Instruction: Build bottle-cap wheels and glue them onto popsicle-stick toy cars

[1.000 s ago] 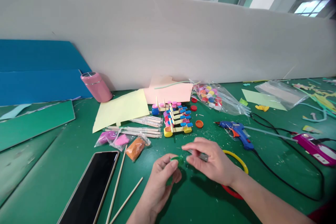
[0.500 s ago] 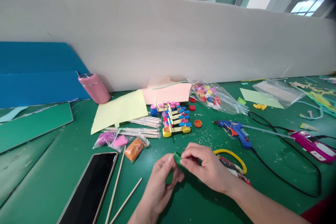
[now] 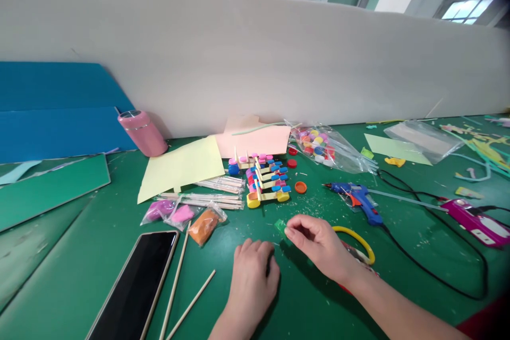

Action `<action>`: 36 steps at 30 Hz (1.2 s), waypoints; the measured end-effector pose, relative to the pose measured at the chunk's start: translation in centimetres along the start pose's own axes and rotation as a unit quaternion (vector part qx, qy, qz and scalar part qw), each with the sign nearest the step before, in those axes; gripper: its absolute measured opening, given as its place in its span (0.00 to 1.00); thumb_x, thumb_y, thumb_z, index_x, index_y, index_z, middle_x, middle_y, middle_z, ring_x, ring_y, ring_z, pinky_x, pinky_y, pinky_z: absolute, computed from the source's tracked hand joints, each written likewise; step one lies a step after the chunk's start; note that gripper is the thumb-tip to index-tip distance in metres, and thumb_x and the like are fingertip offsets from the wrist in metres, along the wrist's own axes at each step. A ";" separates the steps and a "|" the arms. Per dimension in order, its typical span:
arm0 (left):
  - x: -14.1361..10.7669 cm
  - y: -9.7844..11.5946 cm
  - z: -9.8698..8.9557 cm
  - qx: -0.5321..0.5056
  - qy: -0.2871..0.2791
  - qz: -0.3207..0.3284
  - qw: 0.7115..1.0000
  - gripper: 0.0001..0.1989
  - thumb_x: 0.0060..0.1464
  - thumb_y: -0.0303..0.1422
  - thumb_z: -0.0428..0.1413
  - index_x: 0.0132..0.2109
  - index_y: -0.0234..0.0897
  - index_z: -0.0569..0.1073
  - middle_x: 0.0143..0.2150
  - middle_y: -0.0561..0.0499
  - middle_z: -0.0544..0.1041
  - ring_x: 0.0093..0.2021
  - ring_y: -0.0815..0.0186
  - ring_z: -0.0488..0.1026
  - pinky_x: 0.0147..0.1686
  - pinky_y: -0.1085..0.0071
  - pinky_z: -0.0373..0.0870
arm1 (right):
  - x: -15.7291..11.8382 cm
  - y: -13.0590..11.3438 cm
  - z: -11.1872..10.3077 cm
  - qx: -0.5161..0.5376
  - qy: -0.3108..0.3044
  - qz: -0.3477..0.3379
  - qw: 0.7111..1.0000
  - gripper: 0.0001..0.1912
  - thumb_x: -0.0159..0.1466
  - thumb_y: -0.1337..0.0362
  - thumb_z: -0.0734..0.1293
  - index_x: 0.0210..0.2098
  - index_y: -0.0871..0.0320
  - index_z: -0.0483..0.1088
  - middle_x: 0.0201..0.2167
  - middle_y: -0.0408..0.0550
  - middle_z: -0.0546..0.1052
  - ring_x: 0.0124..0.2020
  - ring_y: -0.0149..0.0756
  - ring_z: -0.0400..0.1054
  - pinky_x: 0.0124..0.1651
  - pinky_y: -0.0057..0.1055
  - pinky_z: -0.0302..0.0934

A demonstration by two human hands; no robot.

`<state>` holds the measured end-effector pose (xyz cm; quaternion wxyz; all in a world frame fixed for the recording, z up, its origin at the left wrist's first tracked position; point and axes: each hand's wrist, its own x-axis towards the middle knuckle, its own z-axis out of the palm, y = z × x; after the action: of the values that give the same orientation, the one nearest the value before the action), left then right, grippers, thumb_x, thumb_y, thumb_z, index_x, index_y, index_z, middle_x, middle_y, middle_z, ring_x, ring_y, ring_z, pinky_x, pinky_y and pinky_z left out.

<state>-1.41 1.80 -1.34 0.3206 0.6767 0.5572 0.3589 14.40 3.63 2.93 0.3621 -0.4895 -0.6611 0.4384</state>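
Between the thumb and fingers of my right hand is a small, crinkled green plastic piece that looks see-through. My left hand is low over the table to its left, back up and fingers curled in. Whatever may be under those fingers is hidden. Beyond both hands stands a row of small wooden-stick models with blue, pink and yellow caps. Bagged orange clay lies to the left of them, beside bagged pink clay and purple clay.
A phone and two wooden sticks lie at left. A blue glue gun with a trailing black cord is at right. Near my right wrist is a yellow-handled tool. A pink tumbler stands by the white partition.
My hands have parted after both being at the green material. The left hand has turned palm down and lowered; the right has shifted slightly right with the green plastic piece.
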 end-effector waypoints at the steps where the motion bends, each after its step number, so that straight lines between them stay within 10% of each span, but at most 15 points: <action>1: -0.1 0.1 0.0 0.065 -0.007 0.020 0.998 0.07 0.44 0.27 0.55 0.32 0.40 0.75 0.26 0.48 0.71 0.31 0.58 0.64 0.34 0.64 0.56 | 0.0 0.1 0.0 -0.001 0.002 0.002 1.000 0.10 0.62 0.61 0.60 0.27 0.58 0.64 0.21 0.39 0.62 0.24 0.27 0.54 0.26 0.23 0.51; 5: -0.3 0.5 -0.4 0.152 0.022 0.059 0.986 0.17 0.48 0.31 0.52 0.47 0.37 0.69 0.38 0.44 0.71 0.40 0.54 0.65 0.39 0.57 0.59 | 0.0 0.4 0.0 -0.003 0.008 0.015 1.000 0.10 0.62 0.61 0.59 0.27 0.59 0.64 0.21 0.38 0.62 0.23 0.27 0.54 0.25 0.23 0.51; 19: 0.1 0.2 -0.6 -0.262 -0.011 -0.023 0.965 0.16 0.45 0.31 0.60 0.44 0.37 0.72 0.29 0.53 0.71 0.28 0.70 0.67 0.29 0.75 0.66 | -0.8 -0.7 0.0 -0.042 -0.048 -0.014 0.998 0.12 0.65 0.62 0.56 0.26 0.58 0.62 0.22 0.38 0.66 0.23 0.26 0.60 0.27 0.22 0.53; 28: 0.3 1.0 -1.0 -0.522 -0.081 -0.134 0.838 0.12 0.49 0.31 0.57 0.43 0.35 0.70 0.27 0.52 0.74 0.29 0.71 0.69 0.35 0.75 0.63 | -3.6 2.3 -4.1 -0.247 0.031 0.065 0.966 0.02 0.60 0.66 0.59 0.34 0.54 0.60 0.30 0.42 0.68 0.29 0.32 0.64 0.33 0.28 0.59; 31: 0.5 1.0 -1.1 -0.558 -0.091 -0.140 0.813 0.11 0.50 0.30 0.56 0.42 0.34 0.70 0.29 0.50 0.75 0.27 0.73 0.68 0.34 0.76 0.63 | -5.8 4.1 -5.8 -0.299 0.037 0.085 0.950 0.15 0.56 0.69 0.60 0.43 0.54 0.59 0.44 0.48 0.67 0.46 0.39 0.63 0.47 0.34 0.58; 36: 0.4 0.8 -1.0 -0.484 -0.076 -0.131 0.862 0.10 0.53 0.32 0.52 0.43 0.36 0.68 0.32 0.49 0.74 0.28 0.70 0.68 0.35 0.71 0.65 | -7.4 4.6 -6.9 -0.341 -0.032 0.108 0.933 0.28 0.52 0.72 0.58 0.52 0.52 0.54 0.50 0.48 0.64 0.51 0.39 0.60 0.52 0.35 0.56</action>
<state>-1.77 2.13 -0.08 0.6929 0.3827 0.3710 0.4856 24.11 -1.31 0.71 0.1021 -0.6377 -0.7253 0.2383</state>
